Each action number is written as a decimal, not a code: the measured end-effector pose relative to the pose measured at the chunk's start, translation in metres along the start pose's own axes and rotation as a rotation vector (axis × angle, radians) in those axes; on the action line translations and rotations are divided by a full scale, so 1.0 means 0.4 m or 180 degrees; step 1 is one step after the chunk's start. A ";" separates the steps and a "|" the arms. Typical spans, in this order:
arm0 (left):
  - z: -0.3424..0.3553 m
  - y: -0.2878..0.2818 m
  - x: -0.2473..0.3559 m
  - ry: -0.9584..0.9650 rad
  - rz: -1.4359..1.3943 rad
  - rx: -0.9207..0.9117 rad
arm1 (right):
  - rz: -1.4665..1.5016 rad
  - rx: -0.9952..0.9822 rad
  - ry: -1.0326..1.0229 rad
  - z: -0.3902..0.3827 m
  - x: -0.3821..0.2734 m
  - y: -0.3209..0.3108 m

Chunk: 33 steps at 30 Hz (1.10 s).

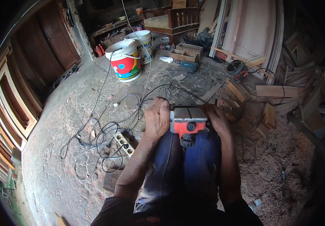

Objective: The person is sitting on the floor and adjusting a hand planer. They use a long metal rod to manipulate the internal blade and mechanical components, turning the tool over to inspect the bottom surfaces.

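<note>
A red and grey power tool [182,127], which looks like an electric planer, is held over my legs with its flat metal sole facing up and a black round knob hanging from its body. My left hand [156,119] grips its left side, thumb upright along the edge. My right hand [216,119] wraps round the right side, its fingertips partly hidden behind the tool. Just left of my left forearm, a white power strip [123,143] lies on the floor among tangled cables [96,132].
Two paint buckets [126,71] stand ahead, near a wooden box [185,54], a teal power tool [187,66] and a round-topped machine [234,68]. Wooden frames [17,105] lean at left. Boards, offcuts [277,91] and wide panels [249,34] crowd the right. A wooden bench [170,20] stands behind.
</note>
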State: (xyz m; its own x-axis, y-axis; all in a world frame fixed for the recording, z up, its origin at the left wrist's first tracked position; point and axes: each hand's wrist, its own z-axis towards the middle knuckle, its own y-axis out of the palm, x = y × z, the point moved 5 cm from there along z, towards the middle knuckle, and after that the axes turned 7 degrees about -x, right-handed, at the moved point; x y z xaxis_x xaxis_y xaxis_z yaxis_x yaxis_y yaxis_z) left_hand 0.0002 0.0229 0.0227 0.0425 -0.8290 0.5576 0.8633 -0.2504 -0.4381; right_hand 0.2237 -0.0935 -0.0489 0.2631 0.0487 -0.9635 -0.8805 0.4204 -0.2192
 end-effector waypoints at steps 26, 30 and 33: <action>0.007 0.060 -0.124 -0.3402 -0.3164 -0.2727 | 0.0346 0.0206 -0.0419 -0.081 -0.075 -0.019; 0.057 0.120 -0.123 -0.3364 -0.3674 -0.2652 | 0.0407 0.0533 -0.0598 -0.100 -0.073 -0.025; 0.052 0.160 -0.162 -0.3262 -0.4048 -0.2648 | 0.0267 0.0524 -0.0577 -0.095 -0.086 -0.037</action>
State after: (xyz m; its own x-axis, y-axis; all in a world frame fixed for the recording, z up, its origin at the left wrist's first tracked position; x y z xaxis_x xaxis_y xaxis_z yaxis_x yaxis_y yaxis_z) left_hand 0.0630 0.0709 -0.0269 0.1684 0.5559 0.8140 0.1833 -0.8291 0.5282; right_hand 0.2127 -0.1359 -0.0183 0.2713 0.2451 -0.9308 -0.8301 0.5491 -0.0974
